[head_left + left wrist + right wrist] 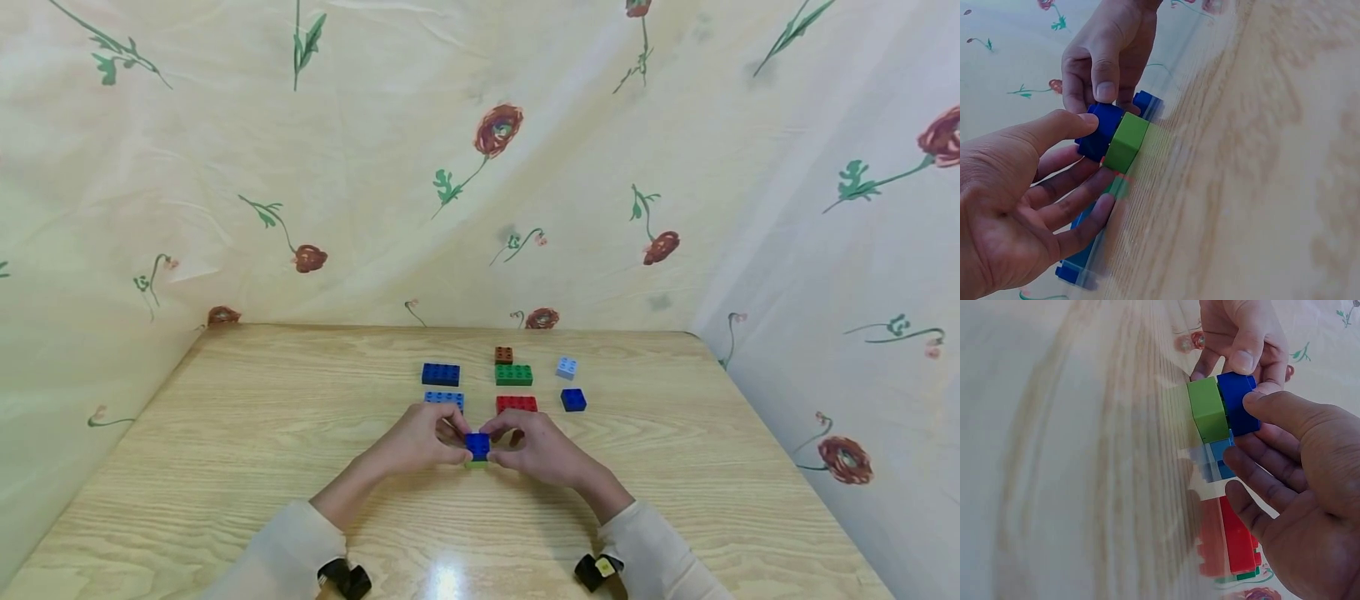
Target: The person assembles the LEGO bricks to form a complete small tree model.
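Note:
Near the middle of the table, a small dark blue toy brick (477,444) sits at the top of a lime green brick (476,464). My left hand (420,437) pinches the blue brick from the left, thumb on its near side. From the right, my right hand (540,446) pinches that same brick between thumb and fingers. In the left wrist view, the lime green brick (1127,142) stands on the wood under the blue one (1100,139). A narrow seam with studs shows between the blue brick (1239,403) and the green brick (1209,407) in the right wrist view.
Behind my hands lie a navy brick (441,374), a lighter blue brick (445,397), a green brick (513,375), a red brick (516,404) and a brown brick (503,356). Further right are a pale blue brick (566,367) and a small blue brick (573,400). Flowered cloth (375,208) surrounds the table.

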`<control>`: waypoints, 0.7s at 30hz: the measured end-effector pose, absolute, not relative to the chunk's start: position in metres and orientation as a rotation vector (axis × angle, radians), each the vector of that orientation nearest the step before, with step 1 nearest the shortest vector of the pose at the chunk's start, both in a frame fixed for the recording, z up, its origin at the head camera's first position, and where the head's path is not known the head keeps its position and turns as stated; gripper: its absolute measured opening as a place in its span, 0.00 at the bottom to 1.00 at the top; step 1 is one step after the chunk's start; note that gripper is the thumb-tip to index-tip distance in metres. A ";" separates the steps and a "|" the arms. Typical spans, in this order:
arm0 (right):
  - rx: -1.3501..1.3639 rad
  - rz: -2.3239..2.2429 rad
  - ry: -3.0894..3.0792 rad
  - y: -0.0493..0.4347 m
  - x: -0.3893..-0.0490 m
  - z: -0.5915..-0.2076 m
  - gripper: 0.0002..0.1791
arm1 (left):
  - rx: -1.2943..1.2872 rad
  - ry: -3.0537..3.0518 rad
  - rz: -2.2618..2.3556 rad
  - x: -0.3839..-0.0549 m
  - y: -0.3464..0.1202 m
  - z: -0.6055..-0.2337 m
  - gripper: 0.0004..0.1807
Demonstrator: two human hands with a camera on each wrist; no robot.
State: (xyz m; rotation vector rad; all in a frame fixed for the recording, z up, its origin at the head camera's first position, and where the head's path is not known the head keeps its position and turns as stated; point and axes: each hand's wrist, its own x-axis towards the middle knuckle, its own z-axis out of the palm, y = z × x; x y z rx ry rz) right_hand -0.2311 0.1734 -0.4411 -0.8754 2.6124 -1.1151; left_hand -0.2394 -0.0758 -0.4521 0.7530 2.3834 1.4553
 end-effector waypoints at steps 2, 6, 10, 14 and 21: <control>-0.867 -1.123 2.605 0.174 -0.231 -0.442 0.16 | 0.758 2.378 1.459 -0.240 -0.076 -0.452 0.13; -0.881 -1.144 2.585 0.174 -0.232 -0.443 0.16 | 0.765 2.373 1.464 -0.240 -0.076 -0.453 0.13; -0.884 -1.151 2.578 0.175 -0.232 -0.444 0.16 | 0.766 2.378 1.459 -0.240 -0.076 -0.455 0.13; -0.867 -1.149 2.577 0.175 -0.232 -0.444 0.16 | 0.756 2.388 1.451 -0.240 -0.076 -0.455 0.13; -0.848 -1.120 2.593 0.173 -0.231 -0.442 0.16 | 0.724 2.393 1.444 -0.240 -0.075 -0.453 0.12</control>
